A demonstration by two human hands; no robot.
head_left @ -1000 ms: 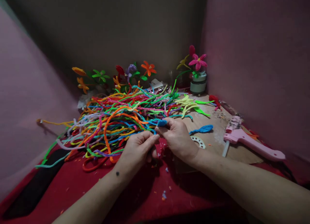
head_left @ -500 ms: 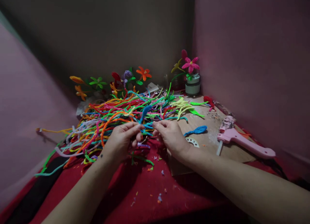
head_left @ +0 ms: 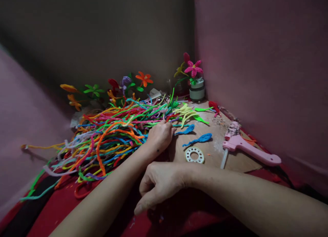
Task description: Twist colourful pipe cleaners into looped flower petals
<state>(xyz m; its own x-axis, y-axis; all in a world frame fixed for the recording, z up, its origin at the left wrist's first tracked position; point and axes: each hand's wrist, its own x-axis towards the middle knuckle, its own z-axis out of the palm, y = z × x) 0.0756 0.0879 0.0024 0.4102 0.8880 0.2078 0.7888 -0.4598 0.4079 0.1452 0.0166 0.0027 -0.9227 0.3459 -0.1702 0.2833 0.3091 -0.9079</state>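
Note:
My left hand [head_left: 161, 136] is closed over the right edge of the pipe cleaner pile, its fingertips at the stem of a blue pipe-cleaner petal [head_left: 189, 129]. That petal rests over the cardboard [head_left: 215, 117], behind a second looped blue petal [head_left: 205, 138]. Closer to me, my right hand [head_left: 164, 182] hangs above the red cloth [head_left: 184, 213], fingers curled under and thumb pointing down to the left. Whatever its fingers may hold is hidden. To the left spreads a large heap of colourful pipe cleaners [head_left: 102, 138].
A pink glue gun [head_left: 251, 150] lies at the right of the cardboard. In front of the blue petals is a white ring with holes [head_left: 188, 155]. Yellow-green petals [head_left: 188, 110] lie behind. Pipe-cleaner flowers [head_left: 144, 79] and a grey-green jar [head_left: 197, 91] stand by the wall.
The blue petal held between both hands is now down by the other petal on the cardboard. My left hand moved right with it; my right hand drew back toward me. The view shifted slightly right.

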